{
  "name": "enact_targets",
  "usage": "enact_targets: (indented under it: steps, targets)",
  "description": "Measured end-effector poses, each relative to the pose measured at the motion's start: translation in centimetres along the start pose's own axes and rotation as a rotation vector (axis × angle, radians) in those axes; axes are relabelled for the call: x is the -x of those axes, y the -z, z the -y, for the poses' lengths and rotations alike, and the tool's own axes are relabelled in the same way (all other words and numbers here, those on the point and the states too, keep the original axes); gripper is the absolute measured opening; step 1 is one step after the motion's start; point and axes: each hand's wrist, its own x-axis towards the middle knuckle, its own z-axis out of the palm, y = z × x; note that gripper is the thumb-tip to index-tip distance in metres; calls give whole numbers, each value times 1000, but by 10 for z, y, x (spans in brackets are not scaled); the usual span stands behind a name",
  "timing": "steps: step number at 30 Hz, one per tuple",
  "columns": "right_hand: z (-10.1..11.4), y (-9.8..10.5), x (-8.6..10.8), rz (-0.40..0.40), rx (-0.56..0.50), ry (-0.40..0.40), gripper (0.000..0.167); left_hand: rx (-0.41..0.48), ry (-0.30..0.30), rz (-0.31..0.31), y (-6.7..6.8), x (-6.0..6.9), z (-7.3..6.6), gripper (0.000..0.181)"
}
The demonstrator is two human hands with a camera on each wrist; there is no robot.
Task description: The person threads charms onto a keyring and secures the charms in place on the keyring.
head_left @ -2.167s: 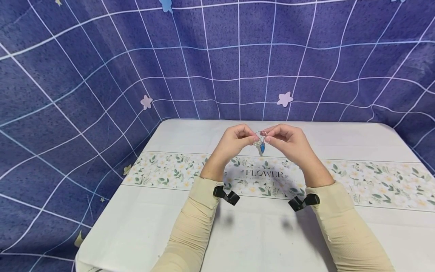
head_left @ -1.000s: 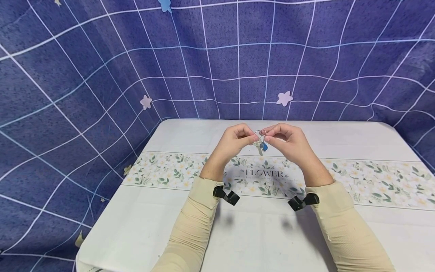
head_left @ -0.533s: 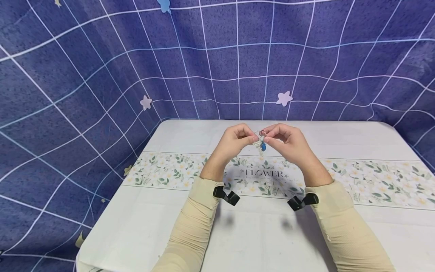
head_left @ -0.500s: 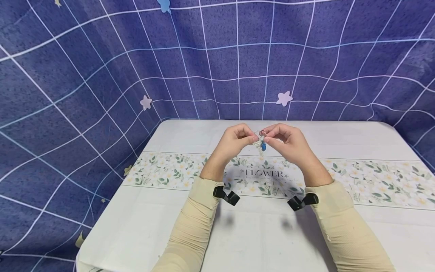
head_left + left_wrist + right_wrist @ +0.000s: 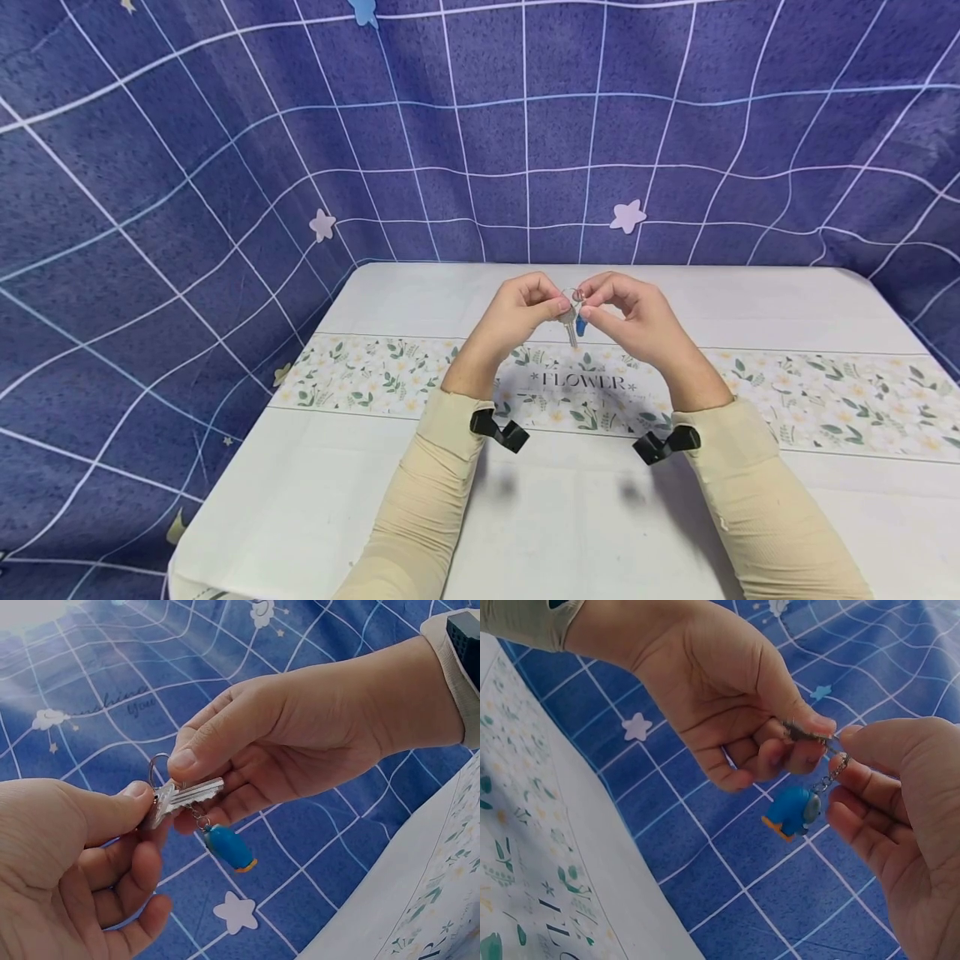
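Above the table, my left hand point(image 5: 517, 312) pinches the head of a silver key point(image 5: 195, 795) between thumb and fingers. Whether a second key lies behind it, I cannot tell. My right hand point(image 5: 630, 315) pinches the thin metal key ring point(image 5: 155, 769), partly hidden behind its thumb in the left wrist view. From a short chain point(image 5: 831, 777) dangles a blue figure point(image 5: 790, 808) with orange feet, free of both hands. Key and ring meet between the two thumbs, whose tips are close together. The fingers cover part of the ring.
A white-covered table point(image 5: 315, 492) lies below the hands, with a floral band point(image 5: 795, 396) printed "FLOWER" across it. Blue grid-patterned cloth point(image 5: 480, 133) with stars hangs behind and at the left. Black mounts point(image 5: 501, 430) sit on both wrists.
The key has turned and points more steeply down. The blue figure has swung and twisted on its chain. My right hand has shifted very slightly left; my left hand stays nearly still.
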Motion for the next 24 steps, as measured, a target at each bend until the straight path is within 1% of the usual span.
enact_targets:
  steps: [4, 10, 16, 18, 22, 24]
  targets:
    - [-2, 0, 0, 0, 10, 6, 10, 24, 1, 9, 0, -1, 1, 8]
    - [-4, 0, 0, 10, 34, 47, 12, 31, -5, 18, 0, -1, 1, 9]
    - [-5, 0, -1, -6, 40, 55, 11, 26, -16, 2, 0, -1, 0, 9]
    - [-5, 1, -1, -18, 36, 50, 15, 26, -23, -4, 1, -1, 0, 9]
    - [-4, 3, -1, -21, 59, 42, 31, 34, -33, -1, 1, -1, 1, 9]
    - [-4, 5, -1, -9, 75, 42, 33, 34, -36, 4, 1, 0, 0, 9]
